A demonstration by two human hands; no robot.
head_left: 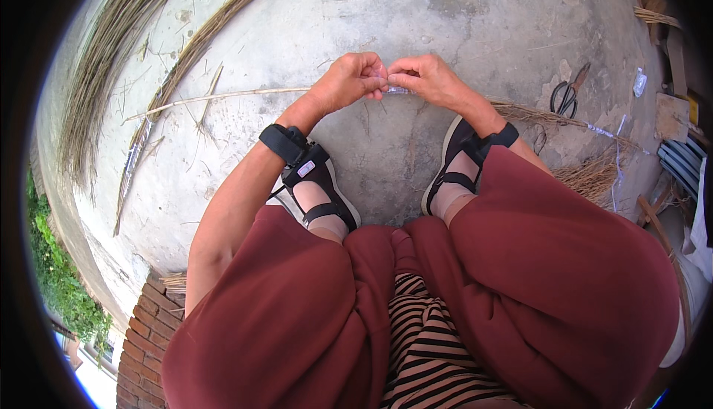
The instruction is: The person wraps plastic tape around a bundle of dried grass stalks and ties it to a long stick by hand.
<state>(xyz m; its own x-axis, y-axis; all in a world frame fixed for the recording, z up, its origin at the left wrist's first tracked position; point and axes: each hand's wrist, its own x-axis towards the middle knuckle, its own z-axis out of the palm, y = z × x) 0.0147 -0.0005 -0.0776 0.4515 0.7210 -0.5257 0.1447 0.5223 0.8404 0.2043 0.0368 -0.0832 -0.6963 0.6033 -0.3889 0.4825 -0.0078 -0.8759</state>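
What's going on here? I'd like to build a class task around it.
A person is doing close handwork above a concrete floor. The left hand and right hand meet, fingertips pinched, at some clear plastic; exactly what they grip is hidden. A thin stick extends leftward from the left forearm. Scissors lie to the right, out of hand, and a large twig bundle lies at the far left.
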